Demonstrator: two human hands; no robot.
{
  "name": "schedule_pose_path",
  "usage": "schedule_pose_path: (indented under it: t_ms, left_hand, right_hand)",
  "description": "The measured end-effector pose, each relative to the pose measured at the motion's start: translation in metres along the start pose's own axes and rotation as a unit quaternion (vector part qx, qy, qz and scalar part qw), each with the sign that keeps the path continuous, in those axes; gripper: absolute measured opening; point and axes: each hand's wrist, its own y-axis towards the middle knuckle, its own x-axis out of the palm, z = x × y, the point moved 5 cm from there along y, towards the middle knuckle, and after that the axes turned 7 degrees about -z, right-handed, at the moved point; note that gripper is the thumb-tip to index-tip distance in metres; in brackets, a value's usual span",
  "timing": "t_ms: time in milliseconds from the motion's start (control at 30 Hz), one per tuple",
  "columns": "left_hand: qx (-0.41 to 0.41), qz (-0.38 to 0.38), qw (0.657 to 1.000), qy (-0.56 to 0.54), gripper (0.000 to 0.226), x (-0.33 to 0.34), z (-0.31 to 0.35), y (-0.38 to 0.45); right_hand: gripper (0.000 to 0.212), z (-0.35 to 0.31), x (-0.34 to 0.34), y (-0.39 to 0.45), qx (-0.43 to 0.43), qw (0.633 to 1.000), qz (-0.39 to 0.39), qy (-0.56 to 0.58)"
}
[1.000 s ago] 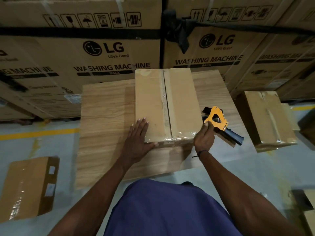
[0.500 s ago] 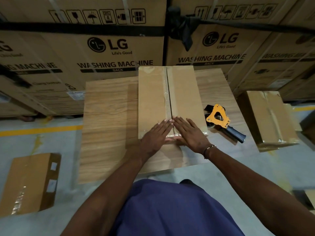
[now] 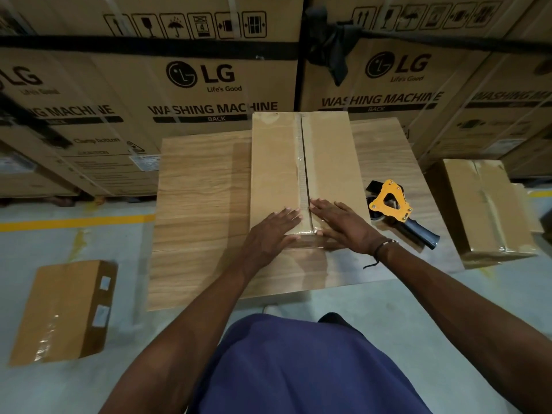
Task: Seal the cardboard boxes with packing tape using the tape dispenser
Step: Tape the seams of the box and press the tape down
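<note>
Both hands had moved: the right hand had left the tape dispenser on the counter, and with the left hand pressed straight fingers flat on the taped seam at the cardboard box near end. The strip probably only needed smoothing. The box was closed, its contents hidden.

Plain tan cardboard box on top, a glossy clear tape strip shining down its centre seam. Under it the table shows pale wood grain in wavy streaks. The tape dispenser flashes orange-yellow on its frame, with a dark blue-black handle. Behind, brown washing machine cartons carry black LG logos, lettering and a black band. The floor is grey with a yellow line, and the shirt is deep blue.
</note>
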Motion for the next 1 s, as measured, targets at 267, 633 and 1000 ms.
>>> schedule_pose_path:
  t_ms: [267,633,1000]
  left_hand:
    - [0.038,-0.047,0.994,-0.096,0.064,-0.010,-0.022,-0.010]
    - [0.043,-0.006,0.999,-0.024,0.052,-0.012,-0.039,-0.032]
    - [-0.001,0.013,0.981,-0.192,0.049,-0.030,-0.049,-0.053]
  right_hand:
    - [0.080,0.011,-0.014,-0.003,-0.053,0.989,-0.103,-0.097]
    - [0.063,0.036,-0.018,-0.048,-0.022,0.984,-0.076,-0.158]
    - [0.059,0.045,-0.033,-0.046,-0.040,0.997,-0.060,-0.015]
